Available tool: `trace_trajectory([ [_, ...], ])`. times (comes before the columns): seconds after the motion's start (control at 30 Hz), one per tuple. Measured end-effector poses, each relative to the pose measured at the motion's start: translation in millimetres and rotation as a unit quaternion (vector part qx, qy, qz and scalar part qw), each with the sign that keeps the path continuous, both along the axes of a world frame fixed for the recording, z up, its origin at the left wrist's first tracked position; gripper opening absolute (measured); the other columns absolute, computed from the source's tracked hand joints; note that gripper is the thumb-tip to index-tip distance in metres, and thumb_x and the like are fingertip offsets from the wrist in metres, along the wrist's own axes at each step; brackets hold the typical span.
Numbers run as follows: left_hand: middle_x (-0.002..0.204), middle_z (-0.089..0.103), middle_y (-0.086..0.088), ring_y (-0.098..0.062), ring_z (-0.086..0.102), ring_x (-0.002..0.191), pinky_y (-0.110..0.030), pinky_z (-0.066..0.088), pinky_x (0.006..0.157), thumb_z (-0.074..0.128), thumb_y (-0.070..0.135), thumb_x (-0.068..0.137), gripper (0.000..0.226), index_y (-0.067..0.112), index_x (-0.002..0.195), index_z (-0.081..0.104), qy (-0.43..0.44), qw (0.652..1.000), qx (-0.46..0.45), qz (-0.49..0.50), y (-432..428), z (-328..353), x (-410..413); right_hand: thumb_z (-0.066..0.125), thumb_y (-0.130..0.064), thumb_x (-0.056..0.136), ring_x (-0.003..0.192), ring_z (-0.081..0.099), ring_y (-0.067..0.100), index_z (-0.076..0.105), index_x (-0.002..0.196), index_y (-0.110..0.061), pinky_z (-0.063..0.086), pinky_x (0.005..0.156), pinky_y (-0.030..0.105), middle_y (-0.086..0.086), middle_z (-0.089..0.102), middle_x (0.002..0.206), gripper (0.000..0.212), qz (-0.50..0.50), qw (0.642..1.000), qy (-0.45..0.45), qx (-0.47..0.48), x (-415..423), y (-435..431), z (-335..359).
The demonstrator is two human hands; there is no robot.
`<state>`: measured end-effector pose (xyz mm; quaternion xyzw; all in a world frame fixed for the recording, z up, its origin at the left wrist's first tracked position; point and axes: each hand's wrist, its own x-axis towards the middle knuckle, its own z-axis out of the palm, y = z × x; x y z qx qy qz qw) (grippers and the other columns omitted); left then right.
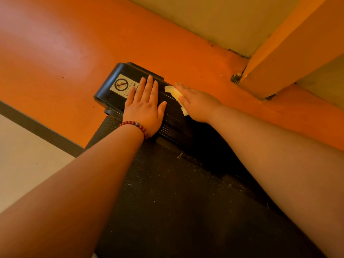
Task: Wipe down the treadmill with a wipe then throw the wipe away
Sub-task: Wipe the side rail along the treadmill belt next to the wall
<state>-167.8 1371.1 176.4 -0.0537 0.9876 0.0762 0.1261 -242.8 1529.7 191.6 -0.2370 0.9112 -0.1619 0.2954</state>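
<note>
The black treadmill [167,192] runs from the bottom of the view up to its end cover [109,86], which bears a white warning sticker [122,84]. My left hand [145,107], with a red bead bracelet at the wrist, lies flat with straight fingers on the end cover, partly over the sticker. My right hand [197,103] presses a pale wipe [174,92] flat against the ribbed cover, at its right side. Most of the wipe is hidden beneath the palm and fingers. Dust specks show on the dark belt.
Orange floor [65,53] surrounds the treadmill's end. A beige wall [214,21] rises beyond it, and an orange pillar [290,53] stands at the upper right, close to the treadmill. A dark stripe and a pale floor area [24,155] lie at the left.
</note>
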Motion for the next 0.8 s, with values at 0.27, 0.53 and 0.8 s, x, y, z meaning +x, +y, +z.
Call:
trace_trajectory([
  [0.27,0.16,-0.017,0.0,-0.015,-0.018,0.146,-0.035,-0.013,0.117,0.012,0.05,0.101,0.065,0.017,0.153,-0.007,0.002,1.0,-0.003,0.0,1,-1,0,0.031,-0.031,0.106,0.148,0.013,0.021,0.014,0.155,-0.021,0.021,0.118,0.041,-0.003,0.004,0.163,0.053,0.037,0.997,0.053,-0.031,-11,-22,-4],
  [0.53,0.16,-0.019,-0.001,-0.015,-0.019,0.146,-0.036,-0.013,0.117,0.012,0.05,0.101,0.066,0.016,0.152,-0.011,-0.012,1.0,-0.008,-0.003,1,1,1,0.038,-0.029,0.105,0.137,0.039,0.022,0.024,0.152,-0.028,0.035,0.105,0.029,-0.001,0.031,0.156,0.049,-0.006,0.996,0.01,-0.09,-7,-10,-6],
  [0.8,0.158,-0.024,-0.004,-0.016,-0.021,0.145,-0.032,-0.015,0.114,0.02,0.049,0.101,0.071,0.013,0.151,-0.015,-0.03,0.998,0.055,-0.007,35,13,4,0.038,-0.028,0.104,0.142,0.029,0.023,0.012,0.154,-0.029,0.03,0.108,0.03,0.001,0.022,0.16,0.056,0.025,0.997,-0.052,-0.048,-13,6,5],
])
